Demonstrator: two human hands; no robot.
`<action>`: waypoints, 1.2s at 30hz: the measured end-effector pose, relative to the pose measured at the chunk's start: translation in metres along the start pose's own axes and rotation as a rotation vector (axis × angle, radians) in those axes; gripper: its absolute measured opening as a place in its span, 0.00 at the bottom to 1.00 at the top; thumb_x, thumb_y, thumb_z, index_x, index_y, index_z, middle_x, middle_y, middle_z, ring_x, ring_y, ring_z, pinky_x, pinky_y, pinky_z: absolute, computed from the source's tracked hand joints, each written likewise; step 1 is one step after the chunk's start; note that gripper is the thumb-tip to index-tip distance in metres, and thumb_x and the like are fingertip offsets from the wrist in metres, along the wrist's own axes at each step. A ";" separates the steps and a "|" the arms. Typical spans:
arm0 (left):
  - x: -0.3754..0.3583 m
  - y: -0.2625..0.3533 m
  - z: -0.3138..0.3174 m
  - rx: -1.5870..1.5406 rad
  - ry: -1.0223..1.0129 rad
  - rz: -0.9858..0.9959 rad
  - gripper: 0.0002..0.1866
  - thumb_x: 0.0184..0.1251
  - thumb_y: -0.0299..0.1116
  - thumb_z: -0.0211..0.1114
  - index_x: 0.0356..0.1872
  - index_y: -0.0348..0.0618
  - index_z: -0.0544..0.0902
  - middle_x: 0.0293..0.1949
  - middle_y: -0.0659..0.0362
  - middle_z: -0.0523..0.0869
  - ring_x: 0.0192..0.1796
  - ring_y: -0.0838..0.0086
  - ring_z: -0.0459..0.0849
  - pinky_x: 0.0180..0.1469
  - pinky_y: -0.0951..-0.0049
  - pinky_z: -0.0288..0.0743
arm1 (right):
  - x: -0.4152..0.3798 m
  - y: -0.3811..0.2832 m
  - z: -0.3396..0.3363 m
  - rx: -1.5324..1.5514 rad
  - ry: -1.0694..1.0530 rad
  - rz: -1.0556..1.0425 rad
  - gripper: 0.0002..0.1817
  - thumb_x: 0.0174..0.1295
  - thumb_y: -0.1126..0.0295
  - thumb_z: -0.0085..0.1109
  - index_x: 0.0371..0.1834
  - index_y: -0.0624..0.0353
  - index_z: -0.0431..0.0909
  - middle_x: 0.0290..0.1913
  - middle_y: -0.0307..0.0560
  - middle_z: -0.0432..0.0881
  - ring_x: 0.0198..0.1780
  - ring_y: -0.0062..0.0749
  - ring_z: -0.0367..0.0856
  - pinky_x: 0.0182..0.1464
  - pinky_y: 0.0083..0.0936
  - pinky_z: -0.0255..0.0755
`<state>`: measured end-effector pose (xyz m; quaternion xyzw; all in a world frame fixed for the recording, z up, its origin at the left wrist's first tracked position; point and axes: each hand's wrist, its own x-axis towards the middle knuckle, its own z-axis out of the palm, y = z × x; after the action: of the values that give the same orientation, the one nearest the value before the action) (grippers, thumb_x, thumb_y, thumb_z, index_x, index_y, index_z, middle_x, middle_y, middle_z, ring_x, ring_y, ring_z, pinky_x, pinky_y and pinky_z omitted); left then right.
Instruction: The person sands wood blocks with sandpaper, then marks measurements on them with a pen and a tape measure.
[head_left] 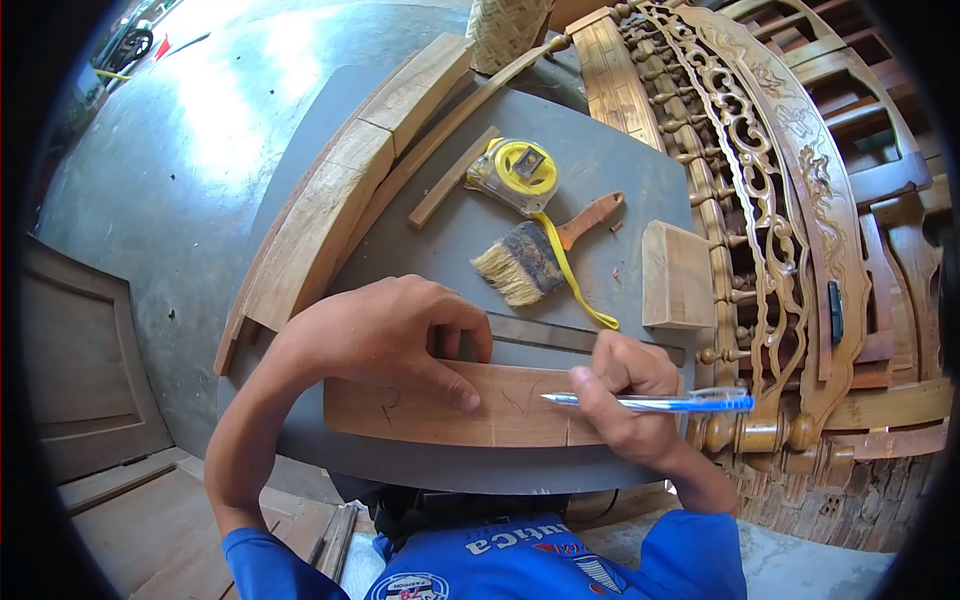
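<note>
A flat wooden board (460,425) with pencil-like marks lies along the near edge of the grey table. My left hand (400,325) rests over its upper edge, thumb on the face and fingers curled behind, pressing or gripping it. My right hand (630,395) is closed round a blue and clear pen (690,403), whose tip points left just over the board, right of a V-like mark. Behind the board lies a thin metal strip (545,333), partly hidden by both hands. Farther back are a brush (525,262) and a yellow tape measure (520,172) with its strap hanging down.
Long curved wooden pieces (335,180) lie at the table's left side, and a small stick (452,180) is near the tape measure. A wooden block (675,275) stands at the right edge. Beyond it, carved wooden panels (800,170) lean close to the table (620,180).
</note>
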<state>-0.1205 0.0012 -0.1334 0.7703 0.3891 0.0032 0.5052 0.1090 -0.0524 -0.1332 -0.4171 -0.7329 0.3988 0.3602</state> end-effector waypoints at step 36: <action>0.002 -0.004 0.001 -0.025 -0.014 0.020 0.21 0.42 0.47 0.73 0.36 0.46 0.84 0.25 0.58 0.80 0.30 0.71 0.80 0.32 0.73 0.72 | 0.010 0.005 0.006 -0.148 -0.142 -0.291 0.18 0.43 0.83 0.55 0.09 0.61 0.54 0.13 0.43 0.61 0.12 0.26 0.58 0.13 0.25 0.50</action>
<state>-0.1213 0.0023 -0.1380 0.7677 0.3779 0.0078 0.5174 0.1016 -0.0431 -0.1386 -0.3031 -0.8365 0.3158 0.3298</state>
